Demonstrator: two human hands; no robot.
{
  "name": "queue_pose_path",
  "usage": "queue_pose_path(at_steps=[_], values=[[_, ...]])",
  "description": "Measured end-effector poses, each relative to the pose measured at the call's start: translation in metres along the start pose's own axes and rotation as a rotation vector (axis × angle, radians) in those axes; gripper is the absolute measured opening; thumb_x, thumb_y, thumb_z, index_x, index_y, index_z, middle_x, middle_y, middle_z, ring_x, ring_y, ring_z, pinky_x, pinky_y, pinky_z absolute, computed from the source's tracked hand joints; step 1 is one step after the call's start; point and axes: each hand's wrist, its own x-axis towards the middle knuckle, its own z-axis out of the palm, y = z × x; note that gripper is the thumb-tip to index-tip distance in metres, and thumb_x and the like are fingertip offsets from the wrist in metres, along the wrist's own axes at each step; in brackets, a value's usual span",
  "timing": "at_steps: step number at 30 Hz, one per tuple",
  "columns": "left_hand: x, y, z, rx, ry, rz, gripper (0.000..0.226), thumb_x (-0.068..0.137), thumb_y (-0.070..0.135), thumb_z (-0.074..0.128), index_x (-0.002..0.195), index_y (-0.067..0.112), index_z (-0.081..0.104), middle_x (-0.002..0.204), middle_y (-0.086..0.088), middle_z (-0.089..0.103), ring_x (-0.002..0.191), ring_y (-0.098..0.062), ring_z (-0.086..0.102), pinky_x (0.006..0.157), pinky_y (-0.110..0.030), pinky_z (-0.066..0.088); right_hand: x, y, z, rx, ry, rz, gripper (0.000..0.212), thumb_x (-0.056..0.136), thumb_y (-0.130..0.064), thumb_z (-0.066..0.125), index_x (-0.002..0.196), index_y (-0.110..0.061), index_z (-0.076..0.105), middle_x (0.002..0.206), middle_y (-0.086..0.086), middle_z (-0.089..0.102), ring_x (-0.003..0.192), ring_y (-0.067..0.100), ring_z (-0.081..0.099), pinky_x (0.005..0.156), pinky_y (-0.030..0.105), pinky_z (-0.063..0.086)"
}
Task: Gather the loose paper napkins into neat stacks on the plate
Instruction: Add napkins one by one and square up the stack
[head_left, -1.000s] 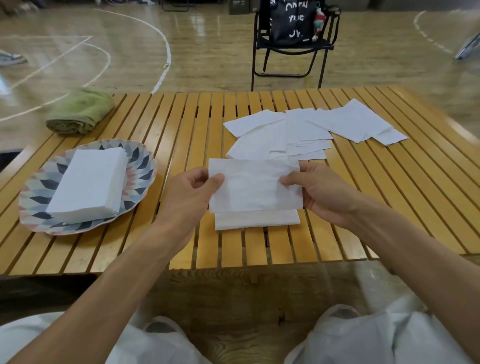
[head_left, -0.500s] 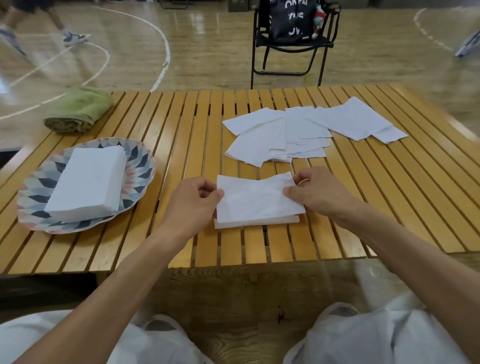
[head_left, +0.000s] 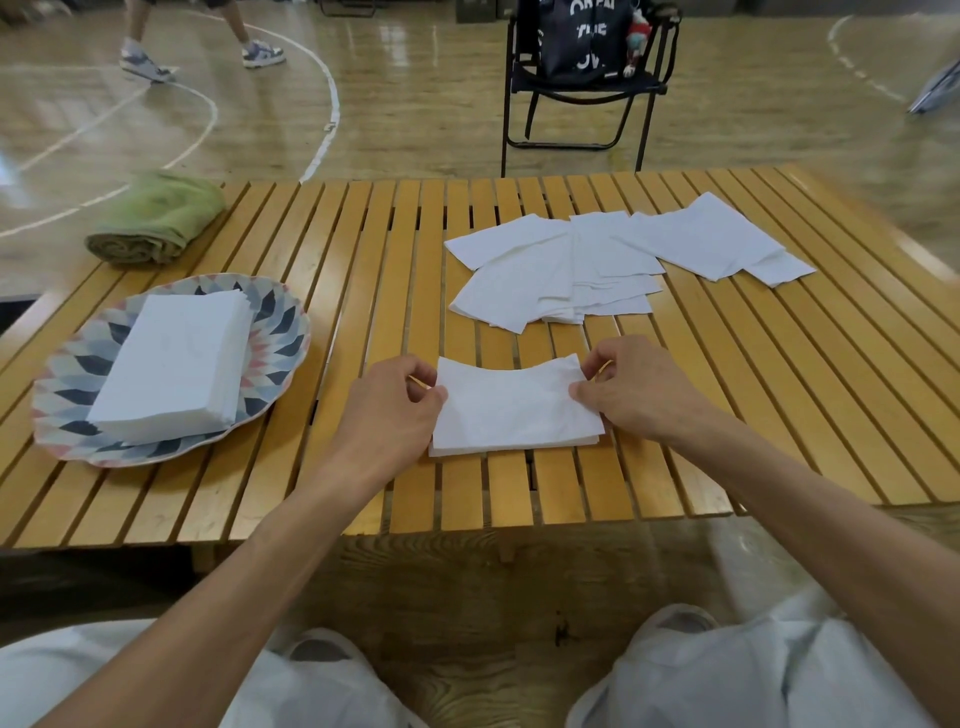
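The top napkin (head_left: 511, 402) lies on a small stack (head_left: 514, 448) near the front edge of the bench (head_left: 779, 395), and I pinch it at both ends: my left hand (head_left: 387, 402) takes the left edge between thumb and curled fingers, my right hand (head_left: 631, 387) the right edge the same way. Its far edge bows inward and its corners sit a little askew over the sheets below. To do this well I judge I should draw both grips gently apart so the sheet lies flat, line its corners up with the stack beneath, then let go lightly so the thin paper does not drag.

Just beyond, the loose napkins (head_left: 571, 270) lie fanned and overlapping, with more (head_left: 711, 241) spread to the right. On the left a patterned plate (head_left: 280, 317) carries one tidy pile (head_left: 174, 358), so I reckon a good share of the job remains.

The bench is yellow wooden slats with gaps between them, where a napkin corner could catch. A rolled green towel (head_left: 156, 221) sits at the far left. Past it is a gym floor with painted lines, a black folding chair (head_left: 582, 88) holding a dark bag (head_left: 576, 36), and someone's legs and trainers (head_left: 262, 52) at the far left.
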Motion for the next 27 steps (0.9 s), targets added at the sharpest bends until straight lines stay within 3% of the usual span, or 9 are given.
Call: queue_pose_path(at_steps=[20,24,27], values=[[0.0061,-0.005,0.0085,0.049,-0.004,-0.012,0.009,0.096,0.03,0.06,0.101,0.033,0.054,0.087,0.016,0.059,0.08,-0.003,0.057,0.053,-0.017,0.046,0.0018,0.0023,0.0012,-0.038,-0.017,0.001,0.011,0.09,-0.024,0.072,0.089,-0.023,0.061,0.082,-0.003,0.064,0.068,0.007,0.062,0.052,0.018,0.037],[0.0043,-0.0029,0.0064,0.073,-0.008,-0.009,0.016,0.094,0.03,0.063,0.106,0.031,0.053,0.085,0.013,0.061,0.079,-0.005,0.059,0.052,-0.015,0.044,0.0013,0.0012,0.0007,-0.012,0.0,0.006,0.014,0.088,-0.025,0.073,0.088,-0.024,0.059,0.083,-0.004,0.064,0.066,0.008,0.064,0.05,0.016,0.038],[0.0018,0.0,0.0039,0.131,0.009,-0.011,0.028,0.092,0.029,0.066,0.117,0.028,0.051,0.084,0.011,0.061,0.077,-0.004,0.058,0.055,-0.017,0.042,0.0013,0.0002,0.0001,-0.014,-0.008,0.017,0.021,0.087,-0.029,0.075,0.1,-0.022,0.059,0.089,-0.002,0.064,0.069,0.01,0.065,0.052,0.019,0.041]])
